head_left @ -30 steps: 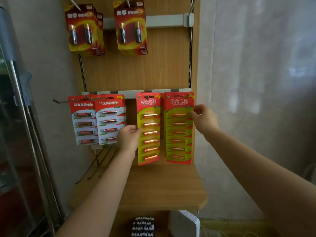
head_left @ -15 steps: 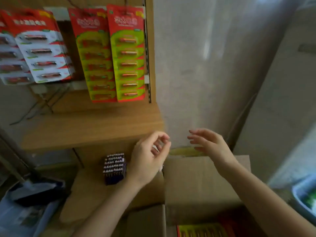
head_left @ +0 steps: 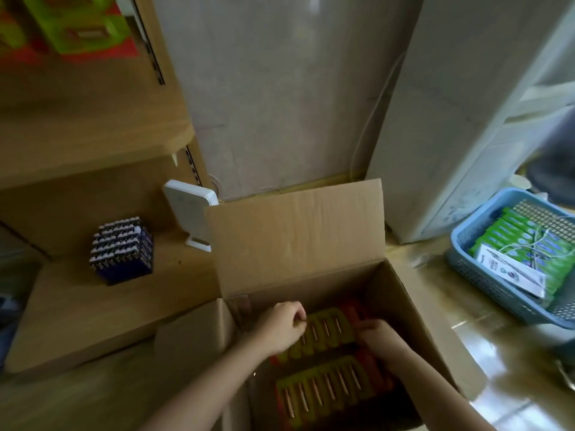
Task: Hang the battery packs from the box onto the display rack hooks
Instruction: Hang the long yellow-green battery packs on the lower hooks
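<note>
An open cardboard box point(head_left: 295, 231) stands on the floor below me, its back flap upright. Inside lie red and green battery packs, one point(head_left: 326, 329) further back and another point(head_left: 323, 393) nearer me. Both hands are down in the box at the farther pack. My left hand point(head_left: 280, 328) has its fingers curled at that pack's left edge and seems to pinch it. At the pack's right end, the fingers of my right hand point(head_left: 381, 339) curl over it. Hung packs point(head_left: 77, 35) on the display rack show blurred at the top left.
The rack's wooden shelf point(head_left: 93, 135) juts out at the left. Under it sit a dark blue block of batteries point(head_left: 121, 250) and a white router point(head_left: 189, 209). A blue basket point(head_left: 466, 237) of green packs stands at the right, beside a white cabinet point(head_left: 466, 119).
My view dropped from the rack to the box. Both hands left the hung packs, came down and reached into the box onto the farther pack.
</note>
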`<state>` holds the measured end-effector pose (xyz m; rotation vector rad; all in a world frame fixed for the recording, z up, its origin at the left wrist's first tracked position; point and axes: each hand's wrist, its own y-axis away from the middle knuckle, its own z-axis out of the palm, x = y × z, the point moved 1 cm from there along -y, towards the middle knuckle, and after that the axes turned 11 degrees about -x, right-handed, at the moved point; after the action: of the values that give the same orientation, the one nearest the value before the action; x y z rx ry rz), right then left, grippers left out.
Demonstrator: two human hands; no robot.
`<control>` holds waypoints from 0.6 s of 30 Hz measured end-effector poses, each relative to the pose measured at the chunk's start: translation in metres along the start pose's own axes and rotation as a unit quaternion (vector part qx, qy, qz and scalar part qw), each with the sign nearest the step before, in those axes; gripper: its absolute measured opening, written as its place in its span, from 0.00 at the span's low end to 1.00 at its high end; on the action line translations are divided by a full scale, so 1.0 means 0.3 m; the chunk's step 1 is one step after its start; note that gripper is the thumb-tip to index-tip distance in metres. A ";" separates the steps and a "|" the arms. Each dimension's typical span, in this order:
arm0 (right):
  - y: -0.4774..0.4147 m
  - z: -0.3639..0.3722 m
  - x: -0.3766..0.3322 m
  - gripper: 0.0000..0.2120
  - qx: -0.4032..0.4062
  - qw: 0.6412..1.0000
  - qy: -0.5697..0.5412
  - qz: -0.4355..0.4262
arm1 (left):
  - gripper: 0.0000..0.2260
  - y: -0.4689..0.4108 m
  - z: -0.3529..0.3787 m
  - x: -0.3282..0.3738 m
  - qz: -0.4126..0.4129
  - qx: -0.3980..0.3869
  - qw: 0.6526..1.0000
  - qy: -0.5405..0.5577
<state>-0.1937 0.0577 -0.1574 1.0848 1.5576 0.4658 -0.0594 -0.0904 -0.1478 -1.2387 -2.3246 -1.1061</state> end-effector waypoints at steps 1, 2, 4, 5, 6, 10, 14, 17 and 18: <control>-0.017 0.002 0.031 0.15 -0.013 0.999 0.035 0.023 | 0.11 -0.021 0.029 -0.015 -0.021 -0.036 0.998 -0.043; -0.029 0.004 0.052 0.16 -0.028 0.996 0.079 0.035 | 0.14 -0.041 0.055 -0.028 -0.039 -0.073 0.993 -0.087; -0.058 0.007 0.077 0.19 -0.050 0.983 0.173 0.034 | 0.21 -0.078 0.094 -0.045 -0.067 -0.138 0.977 -0.146; -0.076 0.008 0.086 0.20 -0.057 0.978 0.200 0.030 | 0.23 -0.096 0.108 -0.047 -0.077 -0.162 0.971 -0.158; -0.096 0.009 0.097 0.20 -0.065 0.970 0.235 0.017 | 0.26 -0.117 0.120 -0.048 -0.084 -0.177 0.967 -0.161; -0.174 0.016 0.144 0.14 -0.026 0.917 0.398 -0.024 | 0.28 -0.193 0.151 -0.041 -0.090 -0.184 0.967 -0.153; -0.193 0.049 0.144 0.20 -0.060 0.937 0.342 0.044 | 0.29 -0.250 0.199 -0.037 -0.072 -0.181 0.966 -0.170; -0.221 0.043 0.166 0.21 -0.055 0.915 0.391 0.077 | 0.30 -0.276 0.244 -0.036 -0.055 -0.169 0.965 -0.191; -0.213 0.045 0.160 0.21 -0.062 0.897 0.430 0.081 | 0.31 -0.283 0.260 -0.036 -0.051 -0.166 0.965 -0.198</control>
<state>-0.2037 0.0622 -0.2378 0.9535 2.1550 1.2697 -0.1130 -0.0675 -0.2478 -1.6018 -2.5899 -1.4420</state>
